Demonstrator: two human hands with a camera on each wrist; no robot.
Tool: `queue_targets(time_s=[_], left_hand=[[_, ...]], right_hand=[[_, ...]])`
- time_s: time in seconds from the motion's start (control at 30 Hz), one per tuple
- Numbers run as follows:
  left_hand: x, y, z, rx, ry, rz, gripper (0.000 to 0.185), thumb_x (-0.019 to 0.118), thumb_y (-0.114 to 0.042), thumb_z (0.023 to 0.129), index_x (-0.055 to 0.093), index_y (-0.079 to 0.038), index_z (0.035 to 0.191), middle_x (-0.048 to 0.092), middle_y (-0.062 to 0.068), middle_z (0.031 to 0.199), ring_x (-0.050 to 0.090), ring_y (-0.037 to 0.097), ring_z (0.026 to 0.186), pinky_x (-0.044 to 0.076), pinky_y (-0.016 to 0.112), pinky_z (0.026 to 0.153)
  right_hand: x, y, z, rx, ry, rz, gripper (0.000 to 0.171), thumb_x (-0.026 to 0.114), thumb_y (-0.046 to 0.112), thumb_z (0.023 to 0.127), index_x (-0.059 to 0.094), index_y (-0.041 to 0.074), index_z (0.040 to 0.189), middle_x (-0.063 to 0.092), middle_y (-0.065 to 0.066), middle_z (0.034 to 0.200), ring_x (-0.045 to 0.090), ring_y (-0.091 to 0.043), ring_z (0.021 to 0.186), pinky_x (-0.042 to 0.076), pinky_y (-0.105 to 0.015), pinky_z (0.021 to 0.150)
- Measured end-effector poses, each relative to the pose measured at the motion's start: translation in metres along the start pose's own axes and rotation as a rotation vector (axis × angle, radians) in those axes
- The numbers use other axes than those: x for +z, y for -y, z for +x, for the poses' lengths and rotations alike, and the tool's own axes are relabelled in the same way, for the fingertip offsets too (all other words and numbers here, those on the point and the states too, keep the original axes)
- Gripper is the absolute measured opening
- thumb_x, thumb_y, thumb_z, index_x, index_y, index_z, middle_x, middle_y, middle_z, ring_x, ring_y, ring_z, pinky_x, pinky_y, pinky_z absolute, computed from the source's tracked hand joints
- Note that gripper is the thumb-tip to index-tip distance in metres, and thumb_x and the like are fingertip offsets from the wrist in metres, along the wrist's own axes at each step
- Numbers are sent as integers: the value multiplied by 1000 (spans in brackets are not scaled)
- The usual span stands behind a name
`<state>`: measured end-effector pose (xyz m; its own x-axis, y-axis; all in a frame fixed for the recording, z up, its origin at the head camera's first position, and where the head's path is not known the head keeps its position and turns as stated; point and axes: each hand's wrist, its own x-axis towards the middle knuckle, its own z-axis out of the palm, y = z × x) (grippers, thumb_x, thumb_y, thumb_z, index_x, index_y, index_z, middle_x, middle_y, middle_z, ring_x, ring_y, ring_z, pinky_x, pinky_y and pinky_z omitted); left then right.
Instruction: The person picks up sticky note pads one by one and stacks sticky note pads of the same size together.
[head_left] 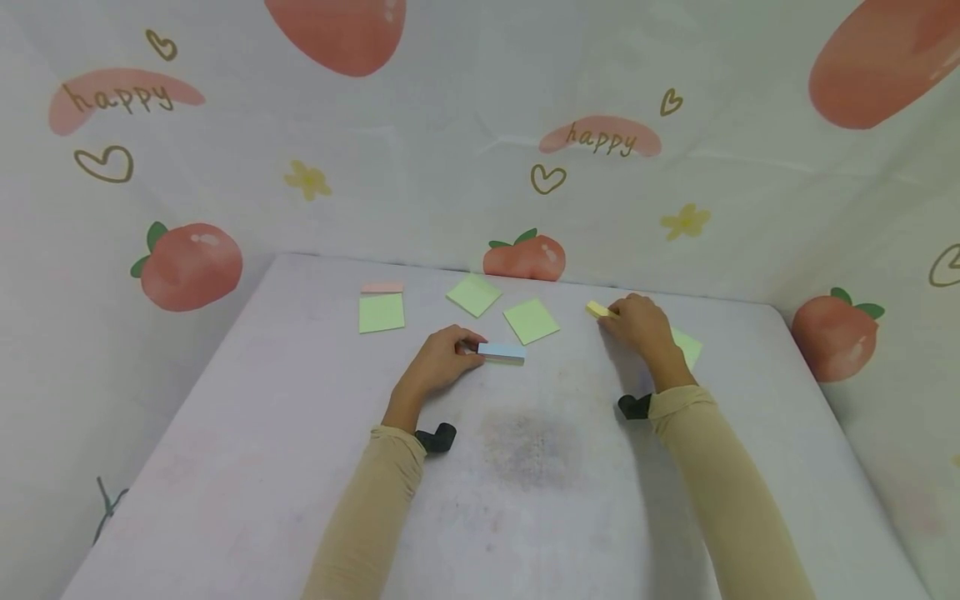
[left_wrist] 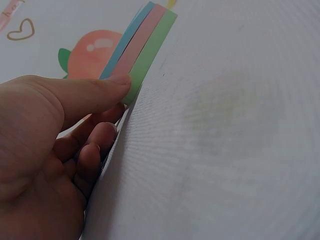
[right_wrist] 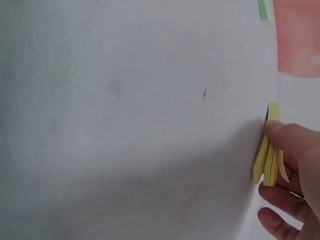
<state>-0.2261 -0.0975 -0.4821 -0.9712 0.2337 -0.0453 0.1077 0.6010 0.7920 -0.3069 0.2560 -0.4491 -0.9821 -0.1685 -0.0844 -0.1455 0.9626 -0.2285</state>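
Left hand (head_left: 438,361) is down on the white table (head_left: 262,433), thumb clamped on the striped sticky-note pad (head_left: 501,352) — blue, pink and green layers show clearly at the wrist view (left_wrist: 142,47), with the thumb (left_wrist: 85,92) pressing their near end. Right hand (head_left: 637,323), off to the right of that pad, pinches a small wad of yellow notes (head_left: 598,310) between thumb and fingers; from the wrist you see several thin yellow sheets (right_wrist: 270,150) fanned against the table. Beyond the pad lie two loose green notes (head_left: 531,321) and (head_left: 473,294), and farther to its left a green note (head_left: 381,312) with a pink one (head_left: 382,287) just behind it. Another green sheet (head_left: 688,346) peeks out beside the right wrist. My call — keep the pad pinned flat with that thumb, and hold the yellow sheets squared so none slips loose.
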Motion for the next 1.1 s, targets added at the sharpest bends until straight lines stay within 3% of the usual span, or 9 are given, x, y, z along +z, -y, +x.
queue_targets(time_s=[0.27, 0.63, 0.97, 1.1], left_hand=[[0, 0, -1, 2, -3, 0, 25, 74, -24, 94, 74, -19, 119, 67, 1, 107, 56, 16, 87, 45, 30, 77], [-1, 1, -1, 3, -8, -5, 26, 74, -24, 94, 74, -19, 119, 69, 1, 109, 55, 17, 86, 45, 30, 77], [0, 1, 0, 11, -9, -12, 26, 74, -23, 94, 74, -18, 119, 70, 2, 109, 54, 17, 85, 44, 29, 77], [1, 1, 0, 10, -11, -10, 26, 74, -23, 94, 74, -18, 119, 70, 2, 109, 54, 17, 85, 44, 29, 77]], right_hand=[[0, 17, -2, -36, -34, 89, 41, 61, 29, 99, 70, -2, 124, 68, -23, 120, 62, -39, 112, 49, -55, 96], [-2, 47, -15, -60, -41, 299, 38, 64, 33, 96, 73, 3, 118, 71, -16, 115, 63, -31, 100, 51, -47, 89], [1, 79, -28, -141, -51, 374, 31, 67, 33, 96, 74, 10, 115, 75, -9, 108, 64, -26, 94, 51, -42, 84], [5, 91, -33, -158, -59, 421, 32, 68, 32, 95, 74, 9, 116, 75, -9, 112, 65, -26, 99, 52, -43, 89]])
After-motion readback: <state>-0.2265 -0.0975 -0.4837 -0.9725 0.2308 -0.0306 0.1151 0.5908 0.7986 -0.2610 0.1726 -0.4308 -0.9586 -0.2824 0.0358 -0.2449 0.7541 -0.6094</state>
